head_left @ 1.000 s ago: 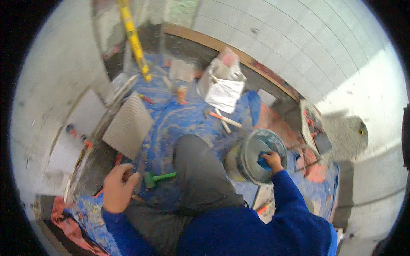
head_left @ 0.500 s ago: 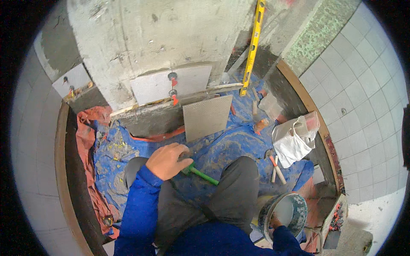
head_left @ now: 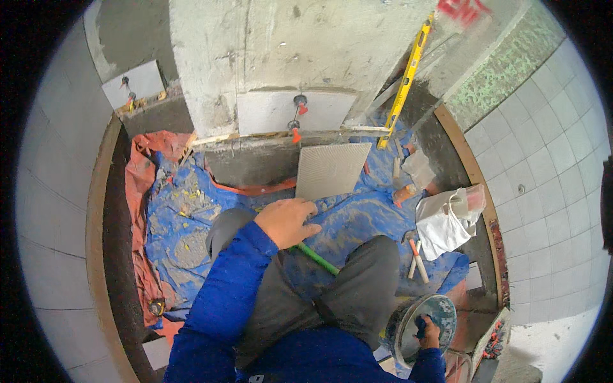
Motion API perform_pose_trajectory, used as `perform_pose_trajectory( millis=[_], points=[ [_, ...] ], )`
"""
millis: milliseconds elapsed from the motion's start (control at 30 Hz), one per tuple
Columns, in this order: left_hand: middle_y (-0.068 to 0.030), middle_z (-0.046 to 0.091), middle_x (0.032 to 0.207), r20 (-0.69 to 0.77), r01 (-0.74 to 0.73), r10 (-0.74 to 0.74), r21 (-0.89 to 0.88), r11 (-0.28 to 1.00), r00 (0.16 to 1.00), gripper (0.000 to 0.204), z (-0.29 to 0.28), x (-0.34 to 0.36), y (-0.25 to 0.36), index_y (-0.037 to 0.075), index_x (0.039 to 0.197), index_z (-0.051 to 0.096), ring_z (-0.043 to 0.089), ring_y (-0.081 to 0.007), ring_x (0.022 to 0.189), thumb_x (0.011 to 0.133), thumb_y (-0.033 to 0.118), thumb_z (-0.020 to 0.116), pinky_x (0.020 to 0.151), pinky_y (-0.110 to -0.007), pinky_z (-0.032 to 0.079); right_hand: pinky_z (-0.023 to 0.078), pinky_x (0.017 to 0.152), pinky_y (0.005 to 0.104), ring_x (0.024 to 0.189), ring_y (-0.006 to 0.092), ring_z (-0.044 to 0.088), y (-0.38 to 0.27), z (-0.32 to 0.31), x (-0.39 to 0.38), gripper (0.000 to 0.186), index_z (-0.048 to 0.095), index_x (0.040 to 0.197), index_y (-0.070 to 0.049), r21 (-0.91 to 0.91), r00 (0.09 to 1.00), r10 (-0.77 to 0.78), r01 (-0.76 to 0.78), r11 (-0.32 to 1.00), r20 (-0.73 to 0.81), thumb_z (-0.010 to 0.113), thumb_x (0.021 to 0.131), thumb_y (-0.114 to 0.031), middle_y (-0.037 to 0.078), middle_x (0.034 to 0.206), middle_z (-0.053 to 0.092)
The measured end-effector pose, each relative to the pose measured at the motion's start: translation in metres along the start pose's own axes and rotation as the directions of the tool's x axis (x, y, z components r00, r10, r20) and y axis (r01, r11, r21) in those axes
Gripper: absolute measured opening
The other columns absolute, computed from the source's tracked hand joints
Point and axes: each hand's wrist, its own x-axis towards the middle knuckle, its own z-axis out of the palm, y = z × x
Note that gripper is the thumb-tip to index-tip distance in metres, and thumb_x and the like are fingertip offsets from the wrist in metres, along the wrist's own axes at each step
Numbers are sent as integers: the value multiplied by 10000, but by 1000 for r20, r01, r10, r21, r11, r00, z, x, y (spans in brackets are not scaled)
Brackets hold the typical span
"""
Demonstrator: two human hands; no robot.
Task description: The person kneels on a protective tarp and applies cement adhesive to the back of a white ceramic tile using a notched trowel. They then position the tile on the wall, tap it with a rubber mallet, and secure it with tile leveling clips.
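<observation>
Presently the left hand [head_left: 285,221] rests, fingers loosely spread, over the head end of a green-handled mallet [head_left: 316,258] lying on the mortar-strewn blue plastic floor sheet [head_left: 357,220]; whether it grips the tool cannot be told. The right hand [head_left: 429,332] is closed on a blue sponge [head_left: 421,325] inside the round grey bucket [head_left: 423,327] beside the knee. Risks noted: the bucket stands close to the leg and could tip; the ribbed grey tile [head_left: 332,170] leaning against the ledge may slide if knocked. A crumpled white sack [head_left: 445,221] with a pink patch lies at right; a red mark [head_left: 461,9] sits high on the wall.
</observation>
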Motion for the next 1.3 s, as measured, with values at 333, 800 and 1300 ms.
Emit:
perform_pose_trajectory(
  millis=[333,800,1300],
  points=[
    [-182,691,1061,-34,3,-5,-50,999,999,379,-7,-13,-7,58,1125,689,667,-405,1021,919,375,699,884,-491,533,515,561,400,699,250,632,2,4,-24,300,631,1128,22,135,993,-87,97,986,-77,727,952,-201,111,875,664],
    [-181,700,1073,40,36,-34,-40,999,999,388,-8,-8,-1,46,1138,685,674,-410,1033,924,370,699,903,-505,537,465,485,461,592,263,622,23,14,0,276,687,949,-27,-19,957,288,-288,958,27,715,918,-300,103,828,694],
    [-180,706,1044,72,83,-79,-47,995,994,380,-11,-8,-9,59,1134,696,682,-396,992,916,370,720,853,-492,544,399,1105,467,1304,361,512,-347,389,-149,887,444,1470,60,-2,395,-918,919,395,-25,827,842,-435,238,1401,549]
  ],
)
